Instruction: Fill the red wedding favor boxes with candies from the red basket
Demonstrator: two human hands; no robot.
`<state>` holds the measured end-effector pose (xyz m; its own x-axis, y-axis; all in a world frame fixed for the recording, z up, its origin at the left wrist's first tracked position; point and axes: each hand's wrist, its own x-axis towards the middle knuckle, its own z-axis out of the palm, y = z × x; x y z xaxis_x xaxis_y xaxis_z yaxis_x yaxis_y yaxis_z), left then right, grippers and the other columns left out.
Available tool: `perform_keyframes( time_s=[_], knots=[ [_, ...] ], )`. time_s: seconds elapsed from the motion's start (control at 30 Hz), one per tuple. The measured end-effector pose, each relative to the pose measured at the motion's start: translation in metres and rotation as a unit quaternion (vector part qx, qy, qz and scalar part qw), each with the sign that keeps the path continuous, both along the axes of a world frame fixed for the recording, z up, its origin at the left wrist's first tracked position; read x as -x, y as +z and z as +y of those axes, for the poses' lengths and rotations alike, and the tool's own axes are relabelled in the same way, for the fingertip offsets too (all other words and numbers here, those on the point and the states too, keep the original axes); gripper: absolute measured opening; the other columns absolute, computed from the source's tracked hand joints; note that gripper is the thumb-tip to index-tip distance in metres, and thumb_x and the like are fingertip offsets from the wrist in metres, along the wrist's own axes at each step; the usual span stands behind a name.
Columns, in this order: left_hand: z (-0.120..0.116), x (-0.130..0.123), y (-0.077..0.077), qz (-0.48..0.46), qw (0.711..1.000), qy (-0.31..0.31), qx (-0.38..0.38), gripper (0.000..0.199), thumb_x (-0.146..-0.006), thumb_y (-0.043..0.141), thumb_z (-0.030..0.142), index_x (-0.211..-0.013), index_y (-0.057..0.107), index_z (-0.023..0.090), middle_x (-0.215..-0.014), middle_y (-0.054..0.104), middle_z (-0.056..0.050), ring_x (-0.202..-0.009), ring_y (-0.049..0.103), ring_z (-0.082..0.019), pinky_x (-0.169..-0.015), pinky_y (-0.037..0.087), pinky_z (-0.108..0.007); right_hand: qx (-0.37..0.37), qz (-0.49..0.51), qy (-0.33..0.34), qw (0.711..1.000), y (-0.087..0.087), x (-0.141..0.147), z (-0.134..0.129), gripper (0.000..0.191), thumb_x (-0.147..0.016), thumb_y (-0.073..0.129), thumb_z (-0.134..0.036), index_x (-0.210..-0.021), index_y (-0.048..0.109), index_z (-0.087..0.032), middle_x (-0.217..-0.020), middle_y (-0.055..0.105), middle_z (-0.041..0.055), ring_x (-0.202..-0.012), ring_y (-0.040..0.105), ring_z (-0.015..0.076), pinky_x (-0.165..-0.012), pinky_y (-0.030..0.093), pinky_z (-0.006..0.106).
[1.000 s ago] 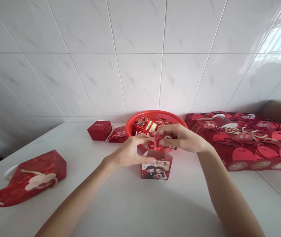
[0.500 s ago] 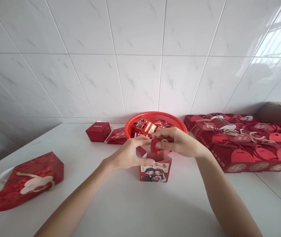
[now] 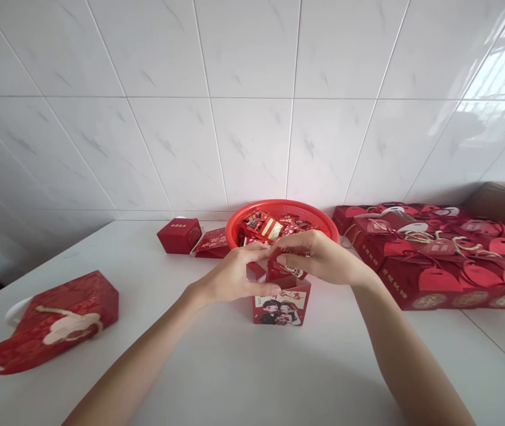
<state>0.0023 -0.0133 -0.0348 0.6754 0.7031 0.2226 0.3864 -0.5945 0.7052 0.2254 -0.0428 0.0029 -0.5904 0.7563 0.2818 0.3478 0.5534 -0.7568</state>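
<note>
A small red paper gift box (image 3: 280,310) with a cartoon couple on its front stands upright on the white table, its top open. My left hand (image 3: 230,277) grips the box from the left, thumb along the front rim and fingers reaching over the back. In my right hand (image 3: 325,258), red wrapped candy packets (image 3: 295,271) are pinched between thumb and fingers, low over the box opening. How many packets there are is hard to see. Behind both hands sits a red plastic basket (image 3: 237,225) holding several wrapped candies (image 3: 270,229).
Rows of red gift boxes (image 3: 434,278) with cord handles fill the right side. A closed red box (image 3: 180,235) and a flat red piece (image 3: 211,241) lie left of the basket. Another red box (image 3: 57,325) lies on its side at left. A tiled wall (image 3: 252,148) stands behind.
My right hand has tilted the packets and lowered them slightly toward the box opening. My left hand keeps its grip on the box. The view has shifted slightly.
</note>
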Motion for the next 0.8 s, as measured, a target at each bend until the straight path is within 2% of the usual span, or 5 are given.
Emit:
perform_keyframes(
  time_s=[0.17, 0.27, 0.53, 0.67, 0.8],
  knots=[
    [0.0002, -0.0002, 0.0002, 0.003, 1.0, -0.002, 0.013, 0.054, -0.075, 0.083, 0.05, -0.121, 0.072, 0.023, -0.126, 0.068, -0.008, -0.121, 0.06, -0.032, -0.102, 0.05, -0.043, -0.02, 0.021, -0.013, 0.999, 0.0007, 0.0025, -0.0017, 0.02, -0.093, 0.053, -0.015, -0.074, 0.058, -0.017, -0.067, 0.052, -0.0031, -0.061, 0.044, 0.0098, -0.057, 0.035, 0.024],
    [-0.0001, -0.0008, 0.0005, 0.002, 1.0, -0.004, 0.009, 0.053, -0.074, 0.083, 0.048, -0.12, 0.072, 0.024, -0.126, 0.068, -0.007, -0.122, 0.059, -0.032, -0.103, 0.05, -0.042, -0.018, 0.001, -0.005, 1.0, 0.0021, 0.0035, -0.0036, 0.019, -0.092, 0.053, -0.014, -0.074, 0.055, -0.018, -0.066, 0.048, -0.0042, -0.061, 0.04, 0.0094, -0.056, 0.033, 0.023],
    [-0.0001, -0.0004, 0.0015, -0.001, 1.0, -0.01, 0.019, 0.045, -0.075, 0.082, 0.05, -0.109, 0.073, 0.021, -0.119, 0.069, -0.007, -0.112, 0.063, -0.03, -0.098, 0.052, -0.041, -0.028, 0.003, -0.052, 0.998, -0.0015, 0.009, -0.0042, 0.017, -0.092, 0.051, -0.014, -0.078, 0.059, -0.018, -0.068, 0.051, -0.0028, -0.061, 0.041, 0.0104, -0.055, 0.032, 0.024],
    [0.0007, 0.0003, -0.0002, 0.006, 1.0, 0.0, 0.003, 0.05, -0.074, 0.082, 0.052, -0.112, 0.073, 0.022, -0.121, 0.069, -0.008, -0.117, 0.061, -0.031, -0.098, 0.052, -0.04, -0.033, -0.012, -0.034, 0.999, -0.0024, 0.0084, -0.005, 0.017, -0.093, 0.051, -0.017, -0.079, 0.059, -0.019, -0.068, 0.053, -0.0023, -0.061, 0.043, 0.0107, -0.054, 0.033, 0.024],
    [0.0006, 0.0005, -0.0004, 0.014, 1.0, 0.005, 0.002, 0.049, -0.075, 0.082, 0.052, -0.115, 0.075, 0.025, -0.125, 0.067, -0.007, -0.12, 0.06, -0.031, -0.103, 0.049, -0.041, -0.042, 0.011, -0.078, 0.996, 0.0004, 0.0052, -0.0066, 0.018, -0.095, 0.052, -0.02, -0.079, 0.062, -0.018, -0.071, 0.057, -0.0005, -0.063, 0.047, 0.0117, -0.056, 0.036, 0.025]
  ],
)
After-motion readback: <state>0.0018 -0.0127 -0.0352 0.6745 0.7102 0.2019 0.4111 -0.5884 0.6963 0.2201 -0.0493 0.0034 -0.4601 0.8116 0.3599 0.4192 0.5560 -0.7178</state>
